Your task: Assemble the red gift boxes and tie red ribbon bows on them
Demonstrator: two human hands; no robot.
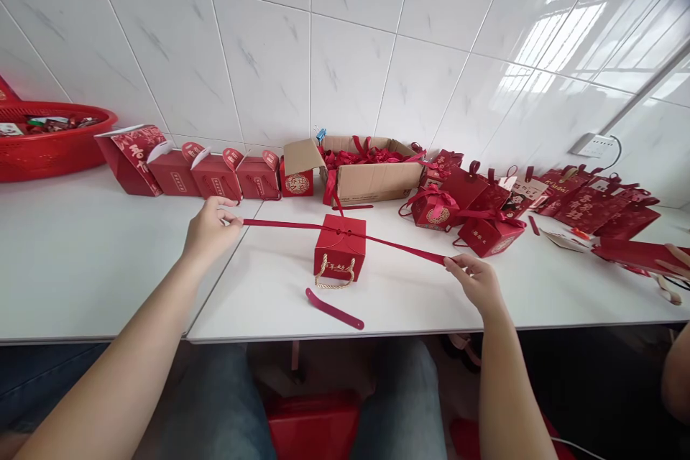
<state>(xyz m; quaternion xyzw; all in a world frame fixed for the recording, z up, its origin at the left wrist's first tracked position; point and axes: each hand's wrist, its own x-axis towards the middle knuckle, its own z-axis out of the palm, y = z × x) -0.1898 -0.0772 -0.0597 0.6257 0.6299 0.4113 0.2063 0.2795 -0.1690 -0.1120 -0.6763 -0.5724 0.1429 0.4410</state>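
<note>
A red gift box (339, 251) with a gold rope handle (335, 280) on its front stands on the white table before me. Through holes in its top runs a red ribbon (285, 223), stretched nearly straight out to both sides. My left hand (214, 228) pinches the ribbon's left end. On the other side, my right hand (474, 279) pinches the right end between thumb and fingers. Both hands are off the box itself. In front of the box lies a dark red strap (335, 309) with a small hole at each end.
A cardboard box (380, 182) of red ribbons stands by the tiled wall. Small red boxes (214, 176) line the back left, beside a red basket (54, 151). Ribbon-tied boxes (491, 233) and gift bags (587, 205) fill the right. Another person's hand (676, 259) shows at far right.
</note>
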